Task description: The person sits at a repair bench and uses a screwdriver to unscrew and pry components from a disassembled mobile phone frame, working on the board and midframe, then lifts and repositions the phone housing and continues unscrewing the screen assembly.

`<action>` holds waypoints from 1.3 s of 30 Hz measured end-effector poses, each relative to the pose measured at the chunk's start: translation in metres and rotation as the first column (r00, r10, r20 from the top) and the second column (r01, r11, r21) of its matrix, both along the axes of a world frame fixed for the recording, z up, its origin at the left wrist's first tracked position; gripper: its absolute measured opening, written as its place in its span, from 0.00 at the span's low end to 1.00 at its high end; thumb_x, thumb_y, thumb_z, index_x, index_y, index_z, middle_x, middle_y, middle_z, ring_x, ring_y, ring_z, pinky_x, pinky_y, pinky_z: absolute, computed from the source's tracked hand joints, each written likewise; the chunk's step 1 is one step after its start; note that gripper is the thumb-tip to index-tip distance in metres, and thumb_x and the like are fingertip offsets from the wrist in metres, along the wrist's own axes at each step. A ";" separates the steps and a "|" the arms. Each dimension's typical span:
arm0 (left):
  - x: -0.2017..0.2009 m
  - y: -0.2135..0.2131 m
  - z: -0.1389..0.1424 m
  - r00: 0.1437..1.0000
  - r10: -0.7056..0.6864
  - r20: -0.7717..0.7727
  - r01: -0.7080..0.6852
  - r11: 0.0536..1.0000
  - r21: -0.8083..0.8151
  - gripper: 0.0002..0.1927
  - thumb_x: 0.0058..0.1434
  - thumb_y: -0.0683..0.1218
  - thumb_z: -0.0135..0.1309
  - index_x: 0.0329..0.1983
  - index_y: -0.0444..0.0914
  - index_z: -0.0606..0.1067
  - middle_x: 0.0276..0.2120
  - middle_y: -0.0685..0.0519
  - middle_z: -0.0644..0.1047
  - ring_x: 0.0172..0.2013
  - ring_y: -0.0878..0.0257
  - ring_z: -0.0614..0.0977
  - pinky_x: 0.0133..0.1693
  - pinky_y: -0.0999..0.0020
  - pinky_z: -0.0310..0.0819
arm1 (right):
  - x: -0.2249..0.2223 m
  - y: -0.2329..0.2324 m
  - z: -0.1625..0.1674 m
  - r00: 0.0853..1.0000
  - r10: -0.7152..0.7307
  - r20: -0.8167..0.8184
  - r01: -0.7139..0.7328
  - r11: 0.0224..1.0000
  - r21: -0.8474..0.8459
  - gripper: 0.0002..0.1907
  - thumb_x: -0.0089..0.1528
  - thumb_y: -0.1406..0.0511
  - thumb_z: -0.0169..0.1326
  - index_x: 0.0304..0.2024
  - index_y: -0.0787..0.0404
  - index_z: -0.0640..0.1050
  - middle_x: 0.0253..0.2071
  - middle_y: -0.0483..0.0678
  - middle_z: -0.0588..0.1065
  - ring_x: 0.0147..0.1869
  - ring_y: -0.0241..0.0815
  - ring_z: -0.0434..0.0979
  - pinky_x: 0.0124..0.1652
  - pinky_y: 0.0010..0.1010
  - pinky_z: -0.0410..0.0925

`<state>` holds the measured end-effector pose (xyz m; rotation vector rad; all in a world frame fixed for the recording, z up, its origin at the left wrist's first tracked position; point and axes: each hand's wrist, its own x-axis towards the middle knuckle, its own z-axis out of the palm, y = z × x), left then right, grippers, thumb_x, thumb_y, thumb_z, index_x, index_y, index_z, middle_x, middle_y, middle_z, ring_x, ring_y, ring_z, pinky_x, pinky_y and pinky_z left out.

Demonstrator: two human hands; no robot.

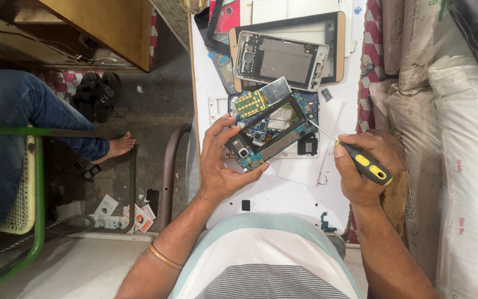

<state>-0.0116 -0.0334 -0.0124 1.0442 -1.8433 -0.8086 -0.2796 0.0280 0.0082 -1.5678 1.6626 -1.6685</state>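
My left hand (222,160) grips an opened phone body (269,130) with its blue circuit board exposed, tilted above the white table (283,194). My right hand (363,169) holds a black and yellow screwdriver (367,165); its thin metal tip touches the upper right edge of the board. A small green and gold circuit board (253,102) lies just behind the held phone.
A silver phone frame (280,60) rests on a gold-rimmed screen panel (336,44) at the far end of the table. White sacks (460,138) are stacked on the right. To the left, another person's leg in jeans (40,105), a green chair (34,182) and black sandals (98,94).
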 end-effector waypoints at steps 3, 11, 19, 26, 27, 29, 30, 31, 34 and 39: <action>0.000 0.000 0.000 1.000 0.008 0.010 -0.008 1.000 -0.026 0.45 0.47 0.52 0.75 0.66 0.49 0.64 0.66 0.48 0.65 0.73 0.49 0.64 0.72 0.51 0.69 | -0.002 -0.001 0.001 0.999 -0.008 -0.041 0.007 1.000 -0.029 0.06 0.63 0.69 0.62 0.41 0.65 0.80 0.29 0.45 0.75 0.32 0.34 0.72 0.38 0.23 0.64; 0.000 -0.001 0.001 1.000 0.012 0.011 -0.012 1.000 -0.016 0.45 0.47 0.52 0.75 0.67 0.49 0.64 0.66 0.47 0.65 0.72 0.50 0.65 0.71 0.52 0.70 | -0.003 -0.002 -0.002 0.998 -0.046 -0.052 0.044 0.998 -0.035 0.06 0.62 0.69 0.63 0.40 0.64 0.81 0.31 0.47 0.77 0.34 0.37 0.75 0.41 0.25 0.66; 0.001 -0.002 -0.001 1.000 0.005 0.008 -0.005 1.000 -0.021 0.45 0.48 0.53 0.75 0.67 0.49 0.64 0.66 0.48 0.65 0.73 0.50 0.65 0.72 0.52 0.69 | 0.000 -0.001 -0.002 0.999 -0.034 0.017 0.034 0.999 -0.002 0.06 0.61 0.69 0.62 0.41 0.63 0.81 0.30 0.46 0.76 0.32 0.35 0.74 0.37 0.24 0.65; 0.002 -0.002 -0.002 1.000 0.006 0.002 -0.006 1.000 -0.015 0.45 0.48 0.53 0.75 0.67 0.50 0.64 0.66 0.48 0.65 0.73 0.50 0.64 0.72 0.53 0.70 | -0.001 -0.003 0.000 0.996 -0.045 -0.076 0.040 0.997 -0.058 0.06 0.64 0.69 0.63 0.41 0.65 0.80 0.32 0.47 0.77 0.35 0.35 0.75 0.42 0.24 0.66; 0.003 -0.001 -0.002 1.000 0.007 -0.002 -0.007 1.000 -0.014 0.45 0.48 0.53 0.75 0.67 0.50 0.64 0.66 0.48 0.65 0.73 0.50 0.65 0.71 0.53 0.70 | 0.002 -0.002 0.000 0.999 -0.033 -0.034 0.031 0.999 -0.033 0.06 0.63 0.69 0.62 0.41 0.64 0.80 0.32 0.46 0.77 0.34 0.35 0.75 0.40 0.24 0.66; 0.004 -0.001 0.000 1.000 0.006 -0.010 -0.006 1.000 -0.010 0.45 0.47 0.53 0.75 0.67 0.50 0.64 0.67 0.48 0.65 0.73 0.50 0.65 0.71 0.53 0.70 | 0.005 -0.001 0.000 0.999 -0.010 0.053 0.009 1.000 0.016 0.07 0.62 0.68 0.61 0.42 0.64 0.80 0.31 0.45 0.76 0.31 0.34 0.75 0.36 0.24 0.66; 0.004 -0.001 0.000 1.000 0.008 -0.006 -0.008 1.000 -0.012 0.45 0.47 0.53 0.75 0.67 0.49 0.64 0.66 0.48 0.65 0.73 0.50 0.65 0.71 0.53 0.70 | 0.005 -0.001 0.001 1.000 -0.024 0.004 0.024 1.000 -0.002 0.07 0.62 0.68 0.62 0.42 0.63 0.81 0.31 0.45 0.76 0.32 0.35 0.75 0.38 0.25 0.66; 0.004 -0.001 0.001 1.000 0.011 -0.002 -0.011 1.000 -0.014 0.45 0.47 0.53 0.75 0.67 0.49 0.64 0.66 0.48 0.65 0.73 0.50 0.65 0.71 0.53 0.70 | 0.004 -0.002 0.001 0.998 -0.039 -0.045 0.038 0.999 -0.020 0.07 0.63 0.68 0.62 0.42 0.63 0.81 0.30 0.46 0.76 0.33 0.36 0.75 0.39 0.26 0.66; 0.004 -0.001 0.004 1.000 0.006 -0.006 -0.006 1.000 -0.022 0.45 0.47 0.52 0.75 0.66 0.48 0.65 0.66 0.48 0.65 0.73 0.49 0.65 0.72 0.52 0.69 | 0.003 -0.003 0.003 0.995 -0.069 -0.078 0.066 0.997 -0.031 0.08 0.63 0.67 0.63 0.44 0.63 0.81 0.30 0.47 0.77 0.34 0.37 0.75 0.42 0.27 0.66; 0.004 -0.001 0.008 1.000 0.002 0.005 -0.002 0.999 -0.037 0.45 0.46 0.51 0.76 0.65 0.47 0.65 0.66 0.48 0.65 0.73 0.48 0.65 0.72 0.51 0.68 | 0.004 -0.004 0.005 0.994 -0.044 -0.100 0.040 0.998 -0.039 0.07 0.64 0.67 0.62 0.42 0.64 0.81 0.31 0.46 0.77 0.35 0.37 0.75 0.41 0.26 0.67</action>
